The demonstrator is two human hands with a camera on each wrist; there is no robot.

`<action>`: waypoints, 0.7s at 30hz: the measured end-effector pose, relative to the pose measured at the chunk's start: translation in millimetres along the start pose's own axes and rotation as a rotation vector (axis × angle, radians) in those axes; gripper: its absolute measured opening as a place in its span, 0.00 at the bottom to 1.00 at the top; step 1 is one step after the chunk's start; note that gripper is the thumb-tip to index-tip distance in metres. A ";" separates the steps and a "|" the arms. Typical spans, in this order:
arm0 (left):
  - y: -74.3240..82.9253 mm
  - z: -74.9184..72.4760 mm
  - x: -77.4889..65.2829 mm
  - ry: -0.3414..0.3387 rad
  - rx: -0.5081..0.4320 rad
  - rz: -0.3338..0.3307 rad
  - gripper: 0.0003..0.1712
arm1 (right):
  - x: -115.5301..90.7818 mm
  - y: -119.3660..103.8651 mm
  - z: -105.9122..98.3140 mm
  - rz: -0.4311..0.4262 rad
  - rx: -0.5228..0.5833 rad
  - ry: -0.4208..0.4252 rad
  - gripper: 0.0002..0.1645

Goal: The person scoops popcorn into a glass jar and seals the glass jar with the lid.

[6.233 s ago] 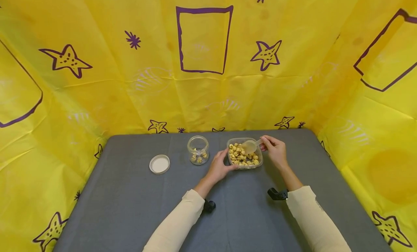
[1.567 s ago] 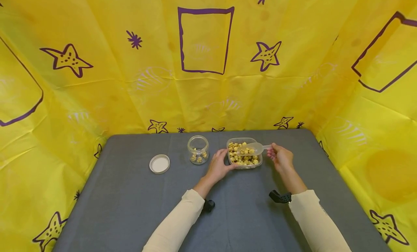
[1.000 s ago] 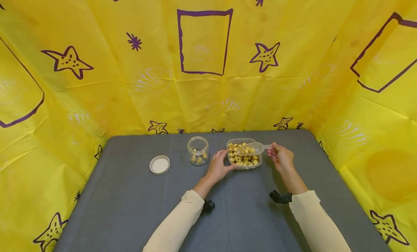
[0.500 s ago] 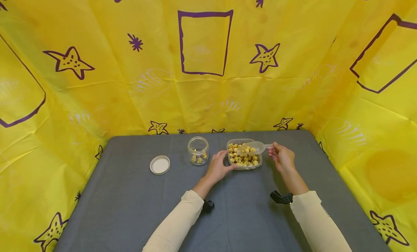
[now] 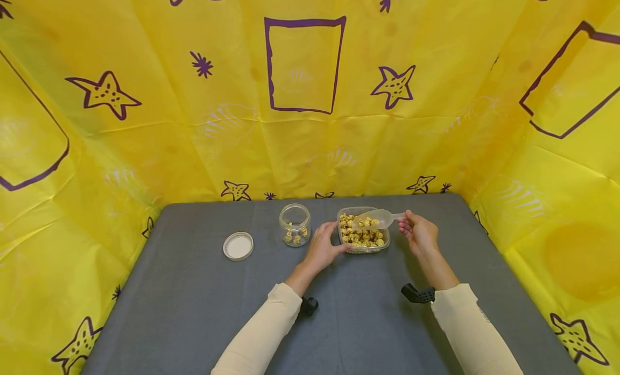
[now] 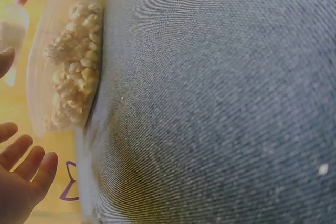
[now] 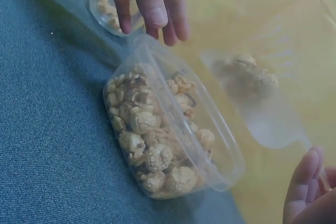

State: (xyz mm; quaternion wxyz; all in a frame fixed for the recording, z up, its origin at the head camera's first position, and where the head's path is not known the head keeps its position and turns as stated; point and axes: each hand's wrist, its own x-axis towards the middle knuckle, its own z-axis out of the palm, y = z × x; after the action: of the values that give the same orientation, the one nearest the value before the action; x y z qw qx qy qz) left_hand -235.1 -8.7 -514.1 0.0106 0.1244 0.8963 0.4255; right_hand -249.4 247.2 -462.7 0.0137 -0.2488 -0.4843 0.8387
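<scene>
My right hand (image 5: 419, 235) pinches the handle of a translucent plastic scoop (image 5: 380, 219). Some popcorn (image 7: 247, 74) lies in the scoop, which hovers over a clear plastic container (image 5: 360, 209). More popcorn (image 7: 149, 129) covers the bottom of that container. At the container's left side is my left hand (image 5: 323, 248), thumb and fingers spread about its near corner; in the left wrist view its fingers (image 6: 37, 169) look relaxed, and firm contact cannot be made out. Left of this hand stands an open clear jar (image 5: 294, 224) with a few popcorn pieces at its bottom.
A round lid (image 5: 238, 246) with a white inside lies on the grey tablecloth (image 5: 194, 310), left of the jar. Yellow patterned cloth (image 5: 300, 149) walls in the table at the back and both sides.
Several seconds ago the scoop was dipped in the popcorn. Since then my right hand has lifted it and shifted right, with popcorn in it. Over the last second both hands are nearly still.
</scene>
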 end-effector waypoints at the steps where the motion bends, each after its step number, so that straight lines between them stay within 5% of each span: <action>1: 0.0 -0.6 0.1 0.003 0.001 0.002 0.42 | -0.6 -0.2 0.5 -0.001 0.001 -0.003 0.13; 21: 4.9 -14.4 0.3 0.050 0.016 0.044 0.42 | -4.5 -3.8 10.7 -0.077 0.013 -0.057 0.15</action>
State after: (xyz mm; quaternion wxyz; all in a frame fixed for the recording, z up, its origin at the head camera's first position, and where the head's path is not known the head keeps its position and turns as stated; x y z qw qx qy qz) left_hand -236.2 -16.6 -501.2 -0.0221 0.1333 0.8968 0.4212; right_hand -250.9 239.5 -453.4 0.0337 -0.2057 -0.4880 0.8476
